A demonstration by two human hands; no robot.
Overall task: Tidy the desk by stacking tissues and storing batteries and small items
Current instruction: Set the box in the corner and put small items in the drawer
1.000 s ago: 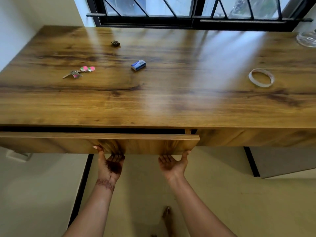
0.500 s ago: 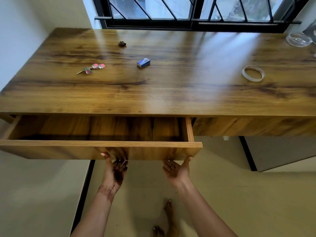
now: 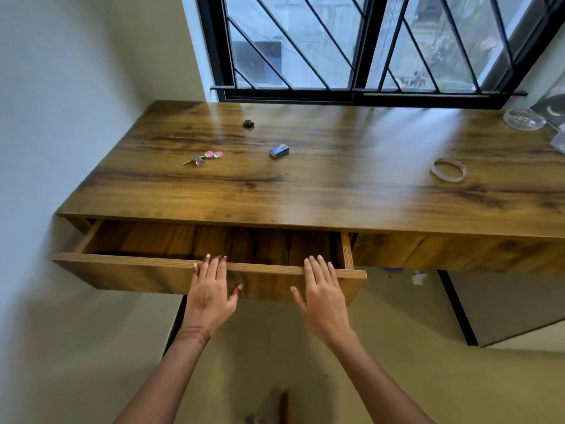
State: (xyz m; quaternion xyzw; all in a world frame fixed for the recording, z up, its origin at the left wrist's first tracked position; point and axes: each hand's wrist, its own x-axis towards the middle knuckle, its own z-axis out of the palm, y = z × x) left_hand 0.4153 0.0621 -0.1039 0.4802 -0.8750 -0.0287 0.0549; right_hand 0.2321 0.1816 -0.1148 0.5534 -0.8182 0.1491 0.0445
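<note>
The wooden desk (image 3: 336,191) has its left drawer (image 3: 128,272) pulled partly out; the part of its inside that shows holds nothing. My left hand (image 3: 209,292) and my right hand (image 3: 322,289) lie flat, palms down, against the drawer's front panel, fingertips at its top edge, holding nothing. On the desk top lie a bunch of keys with pink tags (image 3: 204,158), a small blue and white box (image 3: 278,150), a small dark object (image 3: 248,123) and a ring of clear tape (image 3: 448,169).
A glass dish (image 3: 524,119) stands at the desk's far right corner beside some papers. A barred window (image 3: 360,47) runs behind the desk. A wall is close on the left. A second drawer front (image 3: 458,255) is closed on the right. Bare floor lies below.
The drawer has slid out from nearly closed. Both hands left its underside, turned palms down and now rest on its front. The camera has tilted up.
</note>
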